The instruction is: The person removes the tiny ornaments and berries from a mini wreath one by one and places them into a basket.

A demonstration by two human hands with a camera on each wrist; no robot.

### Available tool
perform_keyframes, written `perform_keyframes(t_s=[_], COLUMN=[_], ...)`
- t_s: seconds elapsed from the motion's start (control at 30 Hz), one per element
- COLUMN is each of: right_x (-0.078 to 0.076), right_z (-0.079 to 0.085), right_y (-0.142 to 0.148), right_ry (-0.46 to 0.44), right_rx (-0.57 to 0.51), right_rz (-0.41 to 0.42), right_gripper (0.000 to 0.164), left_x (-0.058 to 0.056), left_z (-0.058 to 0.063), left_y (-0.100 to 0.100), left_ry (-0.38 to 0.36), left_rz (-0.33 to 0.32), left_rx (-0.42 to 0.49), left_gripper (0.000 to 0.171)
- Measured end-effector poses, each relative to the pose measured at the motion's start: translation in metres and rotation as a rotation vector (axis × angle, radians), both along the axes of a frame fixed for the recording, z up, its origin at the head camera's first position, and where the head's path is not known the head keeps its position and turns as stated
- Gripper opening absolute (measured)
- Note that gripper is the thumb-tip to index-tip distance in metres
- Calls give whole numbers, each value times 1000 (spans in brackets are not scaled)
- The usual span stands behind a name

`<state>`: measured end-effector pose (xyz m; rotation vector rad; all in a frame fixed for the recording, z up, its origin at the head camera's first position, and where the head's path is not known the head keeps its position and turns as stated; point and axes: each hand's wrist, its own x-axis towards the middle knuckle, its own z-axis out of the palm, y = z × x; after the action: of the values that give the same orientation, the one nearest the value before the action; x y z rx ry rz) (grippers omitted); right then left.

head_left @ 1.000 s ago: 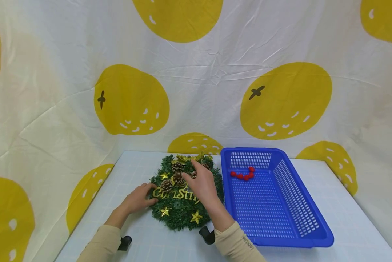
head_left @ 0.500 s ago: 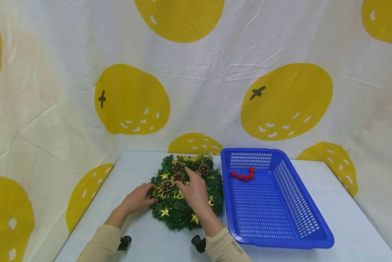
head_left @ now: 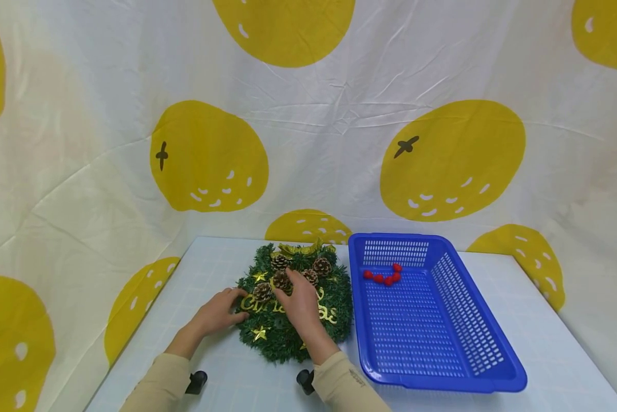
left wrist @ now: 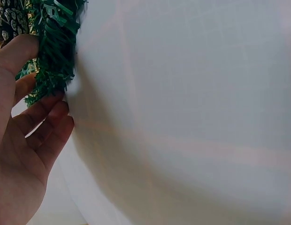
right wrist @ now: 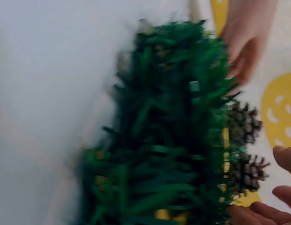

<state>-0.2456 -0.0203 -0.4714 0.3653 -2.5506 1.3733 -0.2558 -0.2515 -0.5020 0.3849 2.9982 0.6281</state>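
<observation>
A green tinsel Christmas wreath [head_left: 275, 346] lies on the table, with gold "Christmas" lettering [head_left: 250, 304], gold stars [head_left: 260, 333] and a gold bow at its far edge. Several pine cones cluster on its upper half. My left hand [head_left: 217, 312] holds the wreath's left rim; in the left wrist view, the thumb is on the greenery and the fingertips are at its edge. Over the middle of the wreath, my right hand [head_left: 300, 303] has thumb and fingers apart beside the central pine cone [head_left: 281, 280]. It covers part of the lettering. The right wrist view is blurred, with fingers [right wrist: 284, 192] close to a pine cone [right wrist: 251, 172].
Just right of the wreath stands a blue perforated basket [head_left: 486, 309]; a short row of red berries [head_left: 388, 281] lies near its far end. A white cloth with yellow fruit prints [head_left: 453, 160] hangs behind the table [head_left: 210, 260].
My right hand has moved left and slightly nearer over the wreath, uncovering pine cones on the right and the end of the lettering. The left hand stays at the rim.
</observation>
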Motion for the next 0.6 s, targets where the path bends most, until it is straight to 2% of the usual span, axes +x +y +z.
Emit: perform_keyframes(t_s=[0.3,0.6], right_x=[-10,-17], right_z=[-13,-11], right_y=[-5,-10], right_ry=[51,69], right_rx=[55,89], right_rz=[-6,-27], right_gripper=[54,49], left_x=[0,-1], left_z=[0,1], left_y=[0,1], left_ry=[3,-3], left_rz=[-1,4], left_rx=[-1,-1], left_gripper=[46,45])
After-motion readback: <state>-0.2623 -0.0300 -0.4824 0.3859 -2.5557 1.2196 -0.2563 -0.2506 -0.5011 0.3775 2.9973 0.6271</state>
